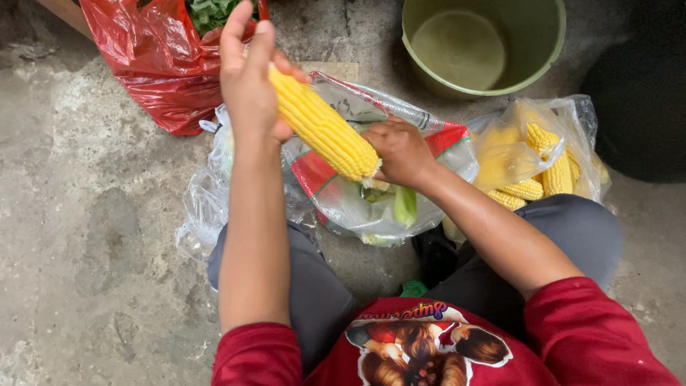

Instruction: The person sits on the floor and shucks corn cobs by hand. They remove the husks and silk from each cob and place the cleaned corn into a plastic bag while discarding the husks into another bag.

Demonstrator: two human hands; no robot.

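Concrete floor (86, 214); clear bag (579, 121) w/ corn; both hands grip cob (325, 132).

Left hand (246, 78) raised at upper centre-left, fingers curled in a grip; right hand (401, 151) clenched at frame centre, forearm angled lower right.

We see three bags on the concrete floor. A red plastic bag (161, 61) sits at the upper left, crumpled and glossy, with green leaves at its mouth. In the middle lies a clear bag (357, 207) printed with red panels edged in green; it holds green husk scraps. To the right a clear bag (532, 154), tinted yellow by its contents, holds several shucked yellow cobs. We see no labels, signs or screens.
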